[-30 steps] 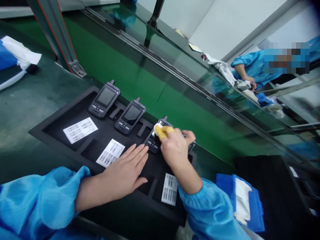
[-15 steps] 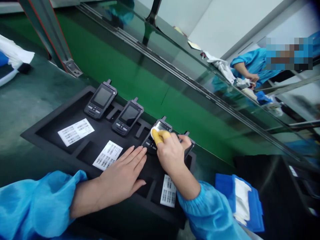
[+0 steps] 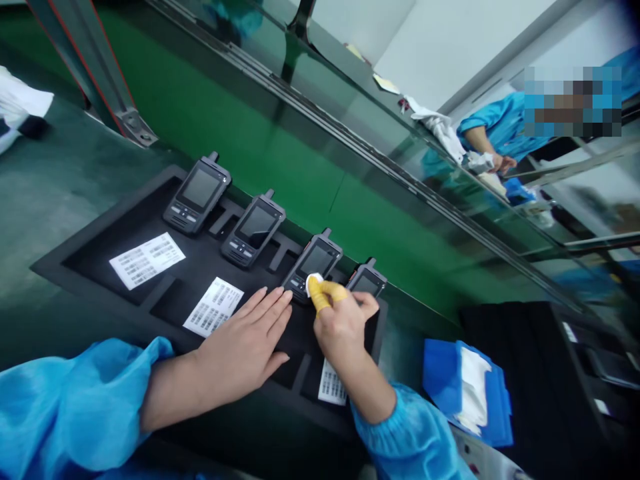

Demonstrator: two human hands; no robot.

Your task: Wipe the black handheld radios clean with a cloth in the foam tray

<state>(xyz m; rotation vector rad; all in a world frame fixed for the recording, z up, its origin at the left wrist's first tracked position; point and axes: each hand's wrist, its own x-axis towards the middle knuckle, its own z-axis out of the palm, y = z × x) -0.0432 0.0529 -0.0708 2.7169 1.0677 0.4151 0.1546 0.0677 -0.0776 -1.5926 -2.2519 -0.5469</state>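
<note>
Several handheld radios with screens and stub antennas lie in a row in a black foam tray. My right hand, with yellow finger cots on thumb and finger, pinches a small white wiping pad against the lower front of the third radio, near its keys. My left hand lies flat with fingers stretched, its fingertips at the bottom end of that same radio. To the left are two more radios, the second and the first. The fourth radio is partly behind my right hand.
White barcode labels lie in the tray's lower recesses. At right stands a blue box with white cloths, beside dark foam. A green partition with glass rises behind the tray; a person in blue works beyond it.
My right hand has moved the wiping pad down from the third radio's screen toward its keys. My left hand stays put. The view has shifted slightly.
</note>
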